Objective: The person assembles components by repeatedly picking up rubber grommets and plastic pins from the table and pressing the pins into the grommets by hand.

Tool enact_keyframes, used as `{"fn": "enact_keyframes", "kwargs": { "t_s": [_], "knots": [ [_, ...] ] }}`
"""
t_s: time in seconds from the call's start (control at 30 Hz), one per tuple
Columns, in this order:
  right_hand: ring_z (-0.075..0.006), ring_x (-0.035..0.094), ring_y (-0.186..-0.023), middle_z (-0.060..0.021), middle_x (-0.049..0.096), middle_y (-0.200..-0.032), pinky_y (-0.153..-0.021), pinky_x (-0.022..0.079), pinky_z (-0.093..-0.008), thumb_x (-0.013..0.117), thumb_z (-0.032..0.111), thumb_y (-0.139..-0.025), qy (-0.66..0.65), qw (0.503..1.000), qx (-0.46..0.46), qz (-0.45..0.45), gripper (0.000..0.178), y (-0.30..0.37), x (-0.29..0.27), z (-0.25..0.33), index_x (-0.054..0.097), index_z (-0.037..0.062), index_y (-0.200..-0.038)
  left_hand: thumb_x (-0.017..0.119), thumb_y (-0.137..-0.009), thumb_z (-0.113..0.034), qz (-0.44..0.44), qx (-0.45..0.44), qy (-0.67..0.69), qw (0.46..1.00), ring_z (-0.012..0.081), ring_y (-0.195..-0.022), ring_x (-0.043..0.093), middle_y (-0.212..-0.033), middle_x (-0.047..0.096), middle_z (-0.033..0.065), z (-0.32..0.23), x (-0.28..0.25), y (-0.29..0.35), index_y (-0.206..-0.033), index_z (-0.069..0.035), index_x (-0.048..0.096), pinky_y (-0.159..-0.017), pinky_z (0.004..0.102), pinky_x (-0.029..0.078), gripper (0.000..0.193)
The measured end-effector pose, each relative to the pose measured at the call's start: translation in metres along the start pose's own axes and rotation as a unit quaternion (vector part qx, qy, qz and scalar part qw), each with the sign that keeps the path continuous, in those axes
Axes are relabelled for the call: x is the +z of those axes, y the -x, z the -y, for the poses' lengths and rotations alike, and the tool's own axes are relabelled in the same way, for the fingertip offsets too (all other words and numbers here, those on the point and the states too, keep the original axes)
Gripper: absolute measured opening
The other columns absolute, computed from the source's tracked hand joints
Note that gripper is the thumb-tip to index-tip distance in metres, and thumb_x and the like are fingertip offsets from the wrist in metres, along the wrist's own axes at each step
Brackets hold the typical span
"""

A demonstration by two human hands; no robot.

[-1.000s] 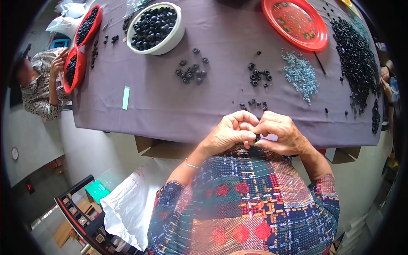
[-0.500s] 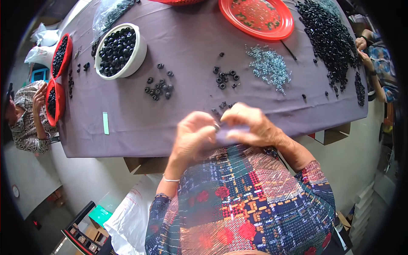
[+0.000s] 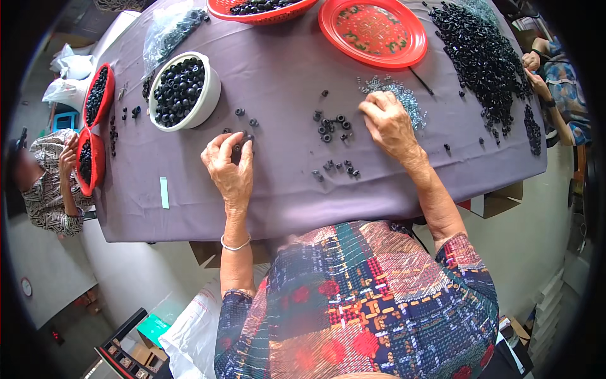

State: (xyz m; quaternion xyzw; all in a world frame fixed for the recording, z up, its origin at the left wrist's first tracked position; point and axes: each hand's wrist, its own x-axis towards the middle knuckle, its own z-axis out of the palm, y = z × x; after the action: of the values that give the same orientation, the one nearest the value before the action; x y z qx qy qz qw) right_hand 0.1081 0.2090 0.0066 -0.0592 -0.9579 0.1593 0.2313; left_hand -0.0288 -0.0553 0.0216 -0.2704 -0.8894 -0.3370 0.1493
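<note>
Curling left hand [image 3: 227,174] over black beads [image 3: 237,148], right hand [image 3: 392,125] beside blue beads [image 3: 409,101], grip of each unclear, patterned red plate [image 3: 371,30].

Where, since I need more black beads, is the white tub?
Head view, upper left: the white tub stands between the left hand and the clear plastic bag.

My cam's a wide fisheye on my head, pointing down at my hands [image 3: 228,172] and the desk [image 3: 278,177], pretty close, edges all bendy.
</note>
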Motion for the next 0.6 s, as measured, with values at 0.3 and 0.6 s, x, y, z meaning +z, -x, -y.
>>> {"fn": "enact_keyframes", "kwargs": {
  "t_s": [0.3, 0.6],
  "knots": [
    [-0.0254, 0.055, -0.087, -0.0073, 0.057, -0.09, -0.077, 0.045, -0.036, 0.067, -0.003, -0.069, -0.063, 0.995, 0.018, -0.079, 0.022, 0.01, -0.004, 0.005, 0.063, 0.0051, -0.089, 0.073, -0.069, -0.01, 0.073, 0.119, 0.079, 0.987, 0.0251, -0.089, 0.052, -0.089, 0.059, 0.0052, -0.058, 0.053, -0.009, -0.087, -0.011, 0.067, -0.078, 0.035, 0.043, 0.018],
    [-0.0214, 0.051, -0.082, -0.0028, 0.051, -0.082, -0.072, 0.039, -0.0352, 0.067, 0.009, -0.071, 0.036, 0.999, -0.001, -0.009, 0.013, 0.007, 0.001, 0.006, 0.062, 0.0107, -0.084, 0.072, -0.07, -0.014, 0.159, 0.105, 0.095, 0.977, 0.027, -0.085, 0.051, -0.086, 0.056, 0.0063, -0.069, 0.068, -0.002, -0.085, -0.01, 0.066, -0.074, 0.0367, 0.045, 0.017]
  ]
}}
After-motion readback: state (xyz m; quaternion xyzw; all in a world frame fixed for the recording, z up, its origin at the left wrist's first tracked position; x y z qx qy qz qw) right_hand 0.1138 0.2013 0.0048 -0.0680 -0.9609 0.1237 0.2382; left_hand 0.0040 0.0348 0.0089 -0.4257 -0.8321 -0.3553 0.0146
